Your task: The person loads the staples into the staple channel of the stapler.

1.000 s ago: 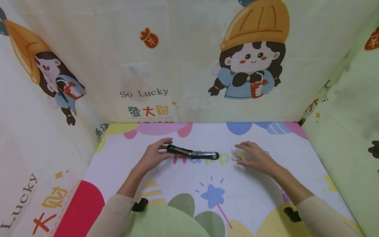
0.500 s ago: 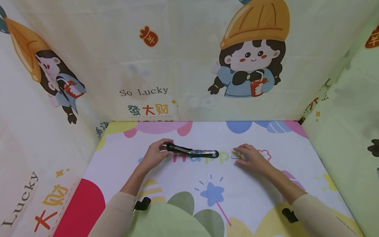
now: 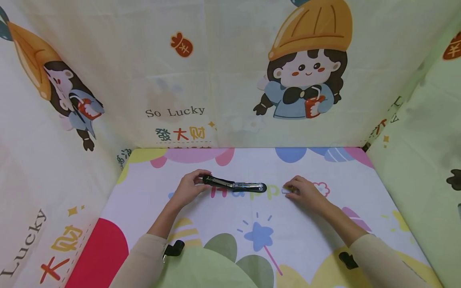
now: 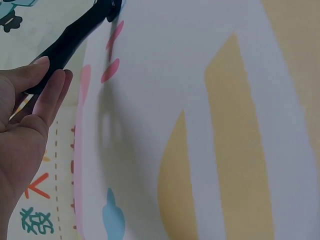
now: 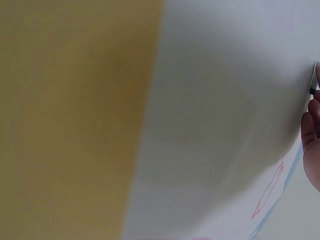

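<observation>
A black stapler lies folded wide open across the middle of the tabletop, its metal magazine facing up. My left hand grips its left end. In the left wrist view, the thumb and fingers pinch the stapler's black arm, which is tilted up from the cloth. To the right of the stapler is a small silvery strip of staples. My right hand pinches the strip's right end, its fingertips covering part of it. At the edge of the right wrist view, the strip shows beside the fingers.
A white cloth with coloured prints and "Happy" lettering covers the table. Printed cloth walls stand at the back, left and right. Black camera mounts sit at both wrists.
My right hand has shifted slightly left, and its spread thumb and fingers have come together on the staple strip. The left hand has settled closer round the stapler's end, and the stapler stays put.
</observation>
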Demonstrator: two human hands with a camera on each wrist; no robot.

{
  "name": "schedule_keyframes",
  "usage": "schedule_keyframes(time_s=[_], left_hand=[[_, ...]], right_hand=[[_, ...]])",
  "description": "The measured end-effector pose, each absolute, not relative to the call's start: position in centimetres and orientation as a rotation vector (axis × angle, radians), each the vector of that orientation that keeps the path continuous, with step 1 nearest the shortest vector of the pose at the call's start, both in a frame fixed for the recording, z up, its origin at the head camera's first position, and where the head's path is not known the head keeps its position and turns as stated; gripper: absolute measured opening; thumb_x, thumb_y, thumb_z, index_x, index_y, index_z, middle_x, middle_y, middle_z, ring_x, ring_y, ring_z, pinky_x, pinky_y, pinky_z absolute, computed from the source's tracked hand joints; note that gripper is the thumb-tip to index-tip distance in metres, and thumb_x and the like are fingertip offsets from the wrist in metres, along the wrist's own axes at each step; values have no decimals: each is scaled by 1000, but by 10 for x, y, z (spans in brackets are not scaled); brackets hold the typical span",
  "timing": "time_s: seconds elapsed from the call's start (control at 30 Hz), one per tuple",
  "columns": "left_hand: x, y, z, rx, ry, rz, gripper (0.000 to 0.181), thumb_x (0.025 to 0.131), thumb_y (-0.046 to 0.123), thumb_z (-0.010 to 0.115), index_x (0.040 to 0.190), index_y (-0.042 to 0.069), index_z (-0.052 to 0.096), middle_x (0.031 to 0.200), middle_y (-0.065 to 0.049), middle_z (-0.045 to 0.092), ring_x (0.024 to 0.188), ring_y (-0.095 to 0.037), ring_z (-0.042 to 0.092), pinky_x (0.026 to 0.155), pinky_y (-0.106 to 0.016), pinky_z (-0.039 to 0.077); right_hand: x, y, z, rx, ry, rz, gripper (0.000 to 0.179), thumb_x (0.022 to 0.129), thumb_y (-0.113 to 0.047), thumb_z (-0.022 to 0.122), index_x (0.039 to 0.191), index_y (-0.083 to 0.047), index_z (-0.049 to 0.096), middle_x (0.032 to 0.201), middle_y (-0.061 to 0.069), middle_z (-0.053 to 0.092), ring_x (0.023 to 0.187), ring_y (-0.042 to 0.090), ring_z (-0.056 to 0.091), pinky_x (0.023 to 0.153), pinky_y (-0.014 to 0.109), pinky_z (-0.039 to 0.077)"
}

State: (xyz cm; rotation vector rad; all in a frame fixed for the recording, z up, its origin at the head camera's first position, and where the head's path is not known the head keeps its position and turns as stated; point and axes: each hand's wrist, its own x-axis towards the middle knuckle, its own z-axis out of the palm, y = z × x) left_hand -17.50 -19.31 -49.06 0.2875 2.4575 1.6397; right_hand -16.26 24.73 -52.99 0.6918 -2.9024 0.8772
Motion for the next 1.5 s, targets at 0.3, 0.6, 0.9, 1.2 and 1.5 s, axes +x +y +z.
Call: schedule_keyframes(time_s=[0.3,0.6,0.9,1.2,1.5], left_hand=[[-177,-194,-494,291,2432,1664,46,89,-4,76,133,0,64,133,-20,64,108,-32,70,80,-20,58],[-178,-192,-491,286,2452,1635,44,90,-4,75,133,2,65,133,-19,64,109,-32,70,80,-21,58],[-178,-192,-489,276,2453,1625,44,90,-4,75,132,3,66,132,-19,65,109,-31,70,80,-20,58],[-179,-193,-488,307,2491,1594,44,90,-4,75,132,1,65,130,-19,65,106,-29,71,79,-21,57],[-179,-193,-490,309,2486,1597,44,90,-3,75,132,1,65,129,-21,66,108,-33,70,79,-19,56]], right_hand=[[-165,249,-534,763,-2848,856,17,86,-9,83,102,-10,77,98,0,68,90,17,66,81,37,57],[-167,250,-530,781,-2871,854,15,87,-9,82,101,-10,77,96,-1,68,87,13,63,79,34,56],[-169,251,-530,828,-2851,855,16,86,-8,83,101,-9,76,96,-1,68,85,11,61,78,30,55],[-176,243,-517,858,-2843,836,19,87,-8,82,104,-10,76,99,0,68,88,13,60,81,33,56],[-181,221,-509,920,-2770,957,18,87,-3,81,103,-9,76,99,0,68,89,14,62,80,28,56]])
